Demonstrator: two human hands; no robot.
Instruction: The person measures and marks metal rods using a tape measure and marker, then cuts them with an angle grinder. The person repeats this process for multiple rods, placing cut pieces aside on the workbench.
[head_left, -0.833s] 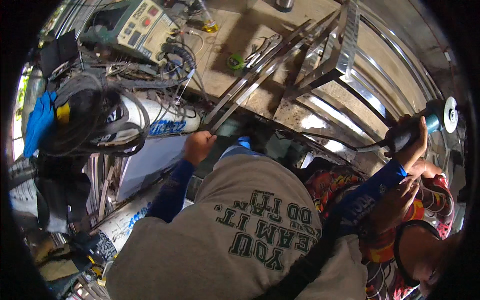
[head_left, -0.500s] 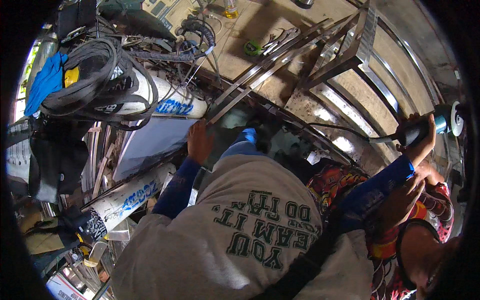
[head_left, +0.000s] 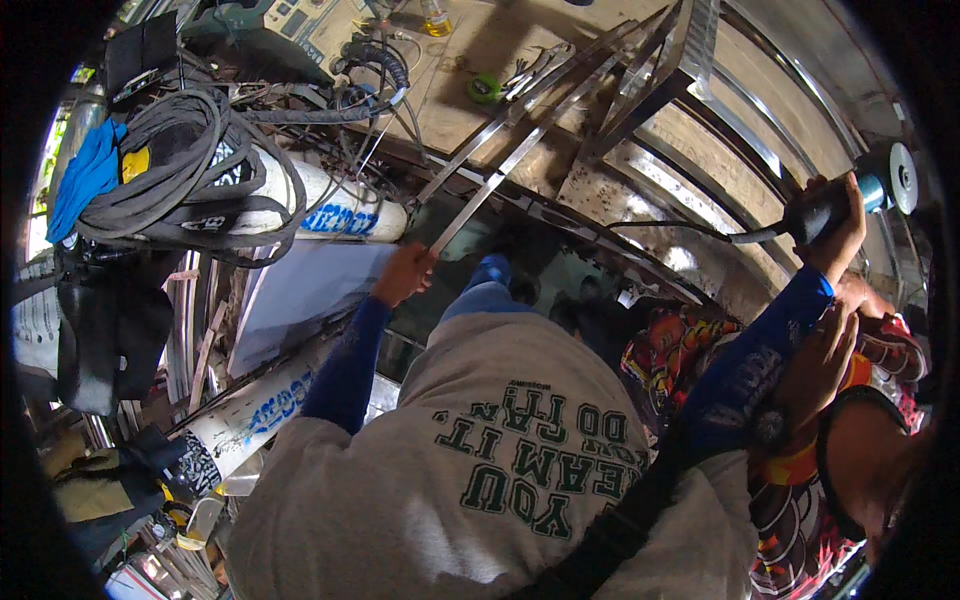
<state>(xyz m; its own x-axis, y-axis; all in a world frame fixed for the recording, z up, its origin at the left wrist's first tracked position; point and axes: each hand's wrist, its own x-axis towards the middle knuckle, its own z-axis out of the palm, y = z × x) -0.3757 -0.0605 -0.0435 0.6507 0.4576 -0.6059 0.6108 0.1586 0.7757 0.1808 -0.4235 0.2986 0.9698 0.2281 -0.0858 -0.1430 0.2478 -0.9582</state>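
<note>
Left hand (head_left: 402,274) closed around near end of a long metal strip (head_left: 500,172); strip runs up and right onto the frame (head_left: 640,110), so the grip likely steadies it. Right hand (head_left: 832,232) clamped on the grinder (head_left: 868,192), disc far right, held raised, apparently clear of the metal. Another person's hand (head_left: 815,365) rests on the right forearm. Cables (head_left: 190,190) piled left, over a white cylinder (head_left: 335,205).

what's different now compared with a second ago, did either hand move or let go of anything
Neither hand let go. The left hand still grips the end of the long metal strip, and the right hand still holds the angle grinder up at the right. The camera view drifted, so the cable bundle and white cylinder sit lower in the picture.
</note>
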